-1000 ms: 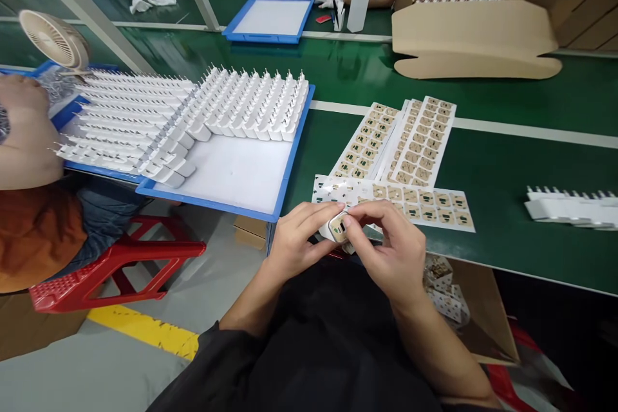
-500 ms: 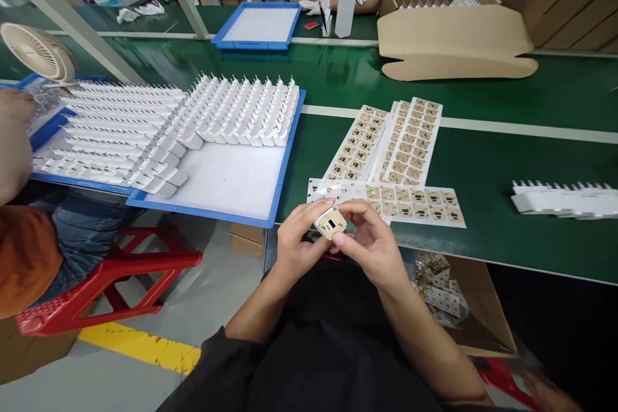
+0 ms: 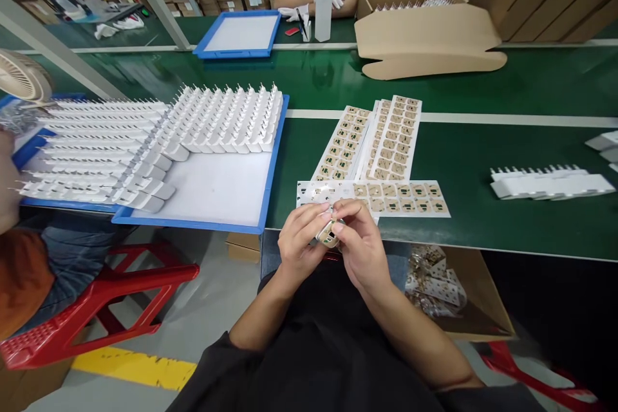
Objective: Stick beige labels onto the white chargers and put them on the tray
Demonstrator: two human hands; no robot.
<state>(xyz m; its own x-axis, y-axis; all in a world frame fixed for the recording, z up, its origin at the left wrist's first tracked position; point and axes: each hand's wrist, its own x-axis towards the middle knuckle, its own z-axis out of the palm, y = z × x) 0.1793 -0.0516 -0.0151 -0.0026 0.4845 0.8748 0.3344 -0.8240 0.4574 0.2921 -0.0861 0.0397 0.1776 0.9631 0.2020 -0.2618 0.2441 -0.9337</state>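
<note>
A small white plastic housing [image 3: 328, 235] with a tan sticker on its face is held between my hands, just below the table edge. My left hand [image 3: 300, 239] is closed around its left side, fingers over the top. At its right side, my right hand [image 3: 363, 246] pinches the upper and right edge with thumb and index finger, partly covering the sticker. Right beyond my fingers lies a sheet of tan stickers [image 3: 410, 198], its left part mostly peeled bare. Behind that, several more sticker sheets [image 3: 394, 141] overlap on the green table [image 3: 458, 154].
To the left, a blue-rimmed tray [image 3: 270, 174] carries rows of white housings [image 3: 232, 122] with pins up. More white housings [image 3: 545, 185] lie at right. Beyond stand a cardboard box [image 3: 425, 38], a bottle [image 3: 323, 9] and a seated person. Below right, an open carton [image 3: 483, 296] contains sticker scraps.
The housing has turned and tilted, and my fingers now cover more of its stickered face. My right fingers have closed in on its edge. The whole view has shifted slightly to the right.
</note>
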